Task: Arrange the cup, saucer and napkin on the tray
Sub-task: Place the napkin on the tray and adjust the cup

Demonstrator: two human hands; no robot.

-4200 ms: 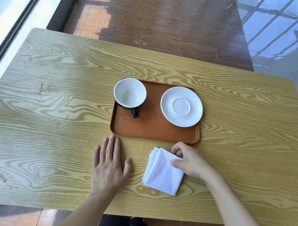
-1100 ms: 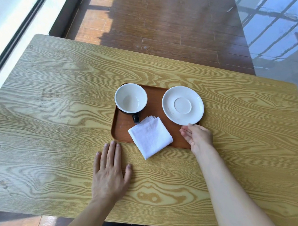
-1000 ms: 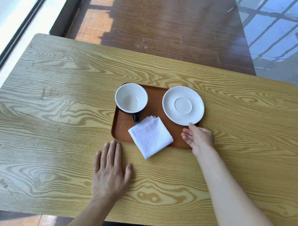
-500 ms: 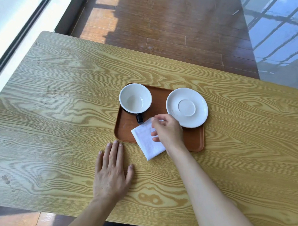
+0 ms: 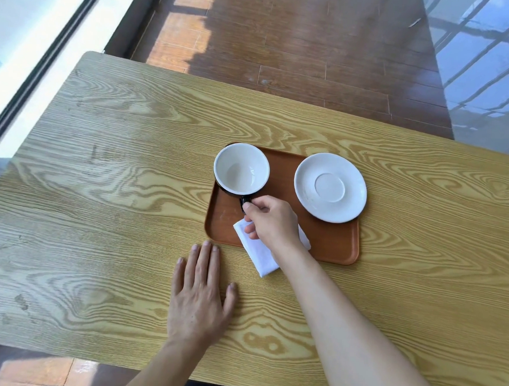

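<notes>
Wooden table [image 5: 102, 186] bears tray [image 5: 332, 243] holding cup [image 5: 241, 169], saucer [image 5: 330, 187], napkin [image 5: 259, 254].

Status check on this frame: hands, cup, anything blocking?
Left hand flat on table, empty. Right hand pinching cup handle, cup on tray. Saucer bare; napkin overhangs tray edge.

Glossy saucer [image 5: 330, 187], matt tray [image 5: 332, 243], grained wood table [image 5: 102, 186]

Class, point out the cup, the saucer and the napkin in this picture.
cup [image 5: 240, 174], head view, white inside wall
saucer [image 5: 330, 187], head view, centre well
napkin [image 5: 262, 256], head view, near corner over the tray's edge
</notes>
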